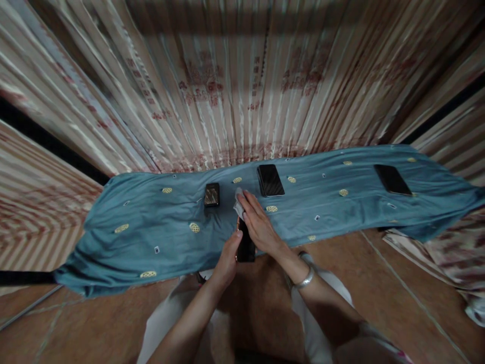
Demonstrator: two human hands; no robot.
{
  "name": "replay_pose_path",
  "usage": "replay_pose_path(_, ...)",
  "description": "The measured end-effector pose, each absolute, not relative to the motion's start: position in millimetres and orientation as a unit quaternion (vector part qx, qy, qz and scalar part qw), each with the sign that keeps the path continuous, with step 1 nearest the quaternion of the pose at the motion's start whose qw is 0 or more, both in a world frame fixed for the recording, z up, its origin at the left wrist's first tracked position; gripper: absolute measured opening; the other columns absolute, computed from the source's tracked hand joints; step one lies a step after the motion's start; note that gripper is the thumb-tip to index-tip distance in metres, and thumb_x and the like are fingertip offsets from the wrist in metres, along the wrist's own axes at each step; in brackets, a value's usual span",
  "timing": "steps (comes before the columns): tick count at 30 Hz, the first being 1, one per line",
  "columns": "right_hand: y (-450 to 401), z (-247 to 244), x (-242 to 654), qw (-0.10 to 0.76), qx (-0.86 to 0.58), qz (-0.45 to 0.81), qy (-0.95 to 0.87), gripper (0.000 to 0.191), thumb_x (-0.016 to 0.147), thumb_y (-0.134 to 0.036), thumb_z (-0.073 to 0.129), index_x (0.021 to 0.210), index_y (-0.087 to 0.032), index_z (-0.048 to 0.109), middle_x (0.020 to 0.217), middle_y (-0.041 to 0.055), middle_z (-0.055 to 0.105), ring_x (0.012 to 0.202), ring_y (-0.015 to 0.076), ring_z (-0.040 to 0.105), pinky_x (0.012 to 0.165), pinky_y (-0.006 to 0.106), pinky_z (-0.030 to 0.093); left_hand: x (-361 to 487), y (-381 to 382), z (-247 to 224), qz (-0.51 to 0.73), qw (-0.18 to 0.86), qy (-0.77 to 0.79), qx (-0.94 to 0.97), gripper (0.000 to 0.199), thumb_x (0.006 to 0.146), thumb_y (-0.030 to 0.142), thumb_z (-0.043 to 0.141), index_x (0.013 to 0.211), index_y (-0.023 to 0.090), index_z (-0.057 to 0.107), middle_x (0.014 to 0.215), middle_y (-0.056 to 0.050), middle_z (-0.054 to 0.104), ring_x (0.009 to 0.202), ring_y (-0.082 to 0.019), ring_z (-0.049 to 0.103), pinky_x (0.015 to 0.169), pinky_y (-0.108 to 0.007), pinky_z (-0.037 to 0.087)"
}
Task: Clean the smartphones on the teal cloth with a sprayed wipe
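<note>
My left hand (228, 257) grips a dark smartphone (246, 246) by its left edge, with the thumb along its side. Over the far end of that phone lies my right hand (258, 223), its fingers pressed together on a pale crumpled cloth (239, 203). The cloth sticks out past the fingertips at the phone's top. A small black boxy device (211, 195) with a shiny face rests on the blue cover just left of the hands. Beyond my right hand lies a larger black phone (271, 180).
A blue patterned cloth (162, 217) covers the long narrow surface. Far to the right lies a dark flat tablet or phone (392, 179). Striped curtains (242, 101) hang close behind, and dark poles (56, 144) run along the sides. Tiled floor (394, 298) shows below.
</note>
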State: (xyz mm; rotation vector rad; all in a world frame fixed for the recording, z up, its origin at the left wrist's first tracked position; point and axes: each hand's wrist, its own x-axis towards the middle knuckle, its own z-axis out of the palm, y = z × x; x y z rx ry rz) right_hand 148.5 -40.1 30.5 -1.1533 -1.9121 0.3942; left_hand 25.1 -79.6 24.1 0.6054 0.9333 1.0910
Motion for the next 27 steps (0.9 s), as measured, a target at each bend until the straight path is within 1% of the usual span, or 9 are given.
replay_pose_path(3, -35, 33, 156, 0.431, -0.472, 0.171, -0.750, 0.050, 0.099, -0.025, 0.027, 0.148, -0.023, 0.027, 0.151, 0.0065, 0.035, 0.141, 0.0175, 0.030, 0.117, 0.043, 0.026, 26, -84, 27, 0.459, 0.727, 0.422, 0.287, 0.035, 0.073, 0.042, 0.069, 0.094, 0.015, 0.071, 0.093, -0.009, 0.073, 0.101, -0.027, 0.064, 0.085, -0.036, 0.053)
replay_pose_path(5, -32, 33, 161, 0.441, -0.475, 0.182, -0.739, 0.047, 0.098, -0.027, 0.029, 0.145, -0.022, 0.034, 0.146, 0.0068, 0.044, 0.136, 0.0172, 0.037, 0.115, 0.041, 0.029, 26, -86, 30, 0.442, 0.736, 0.422, 0.291, 0.040, 0.073, 0.047, 0.068, 0.094, 0.013, 0.071, 0.087, -0.010, 0.074, 0.093, -0.027, 0.067, 0.078, -0.036, 0.055)
replay_pose_path(7, -28, 33, 165, 0.454, -0.484, 0.200, -0.721, 0.044, 0.097, -0.028, 0.033, 0.140, -0.022, 0.043, 0.139, 0.0066, 0.052, 0.131, 0.0178, 0.045, 0.112, 0.040, 0.034, 25, -88, 34, 0.433, 0.743, 0.419, 0.289, 0.046, 0.072, 0.051, 0.068, 0.094, 0.011, 0.070, 0.085, -0.012, 0.073, 0.088, -0.027, 0.069, 0.074, -0.036, 0.056)
replay_pose_path(10, -22, 30, 171, 0.480, -0.502, 0.240, -0.678, 0.040, 0.095, -0.030, 0.039, 0.130, -0.019, 0.055, 0.129, 0.0082, 0.061, 0.120, 0.0196, 0.056, 0.105, 0.037, 0.042, 25, -89, 37, 0.427, 0.750, 0.418, 0.284, 0.050, 0.071, 0.054, 0.068, 0.095, 0.011, 0.070, 0.090, -0.013, 0.073, 0.089, -0.028, 0.069, 0.073, -0.035, 0.056)
replay_pose_path(13, -15, 25, 175, 0.507, -0.518, 0.286, -0.627, 0.037, 0.091, -0.033, 0.045, 0.120, -0.018, 0.063, 0.117, 0.0077, 0.068, 0.109, 0.0215, 0.062, 0.097, 0.036, 0.046, 25, -88, 39, 0.423, 0.756, 0.416, 0.277, 0.050, 0.071, 0.055, 0.067, 0.095, 0.011, 0.070, 0.096, -0.014, 0.073, 0.093, -0.028, 0.068, 0.073, -0.035, 0.056)
replay_pose_path(17, -6, 16, 178, 0.551, -0.511, 0.358, -0.553, 0.035, 0.085, -0.040, 0.054, 0.108, -0.019, 0.068, 0.106, 0.0050, 0.072, 0.101, 0.0229, 0.065, 0.092, 0.037, 0.047, 25, -88, 40, 0.422, 0.760, 0.413, 0.272, 0.052, 0.070, 0.055, 0.067, 0.097, 0.010, 0.069, 0.098, -0.015, 0.072, 0.094, -0.029, 0.067, 0.070, -0.033, 0.057)
replay_pose_path(21, -2, 12, 176, 0.599, -0.478, 0.456, -0.452, 0.035, 0.073, -0.046, 0.068, 0.097, -0.022, 0.072, 0.096, 0.0008, 0.074, 0.093, 0.0201, 0.065, 0.085, 0.031, 0.048, 25, -88, 39, 0.419, 0.760, 0.412, 0.278, 0.056, 0.068, 0.058, 0.068, 0.095, 0.009, 0.069, 0.099, -0.016, 0.072, 0.093, -0.030, 0.067, 0.067, -0.033, 0.057)
replay_pose_path(24, -3, 16, 172, 0.634, -0.441, 0.521, -0.363, 0.031, 0.065, -0.045, 0.075, 0.087, -0.023, 0.072, 0.083, -0.0025, 0.074, 0.080, 0.0161, 0.065, 0.076, 0.025, 0.049, 25, -88, 37, 0.424, 0.755, 0.410, 0.286, 0.057, 0.068, 0.058, 0.068, 0.097, 0.009, 0.069, 0.100, -0.016, 0.072, 0.091, -0.029, 0.068, 0.065, -0.032, 0.056)
replay_pose_path(27, -5, 22, 170, 0.661, -0.401, 0.569, -0.280, 0.027, 0.058, -0.039, 0.081, 0.078, -0.023, 0.072, 0.072, -0.0044, 0.072, 0.069, 0.0123, 0.063, 0.069, 0.022, 0.049, 25, -87, 37, 0.422, 0.755, 0.408, 0.292, 0.056, 0.070, 0.058, 0.066, 0.097, 0.009, 0.070, 0.100, -0.016, 0.072, 0.089, -0.028, 0.068, 0.065, -0.032, 0.056)
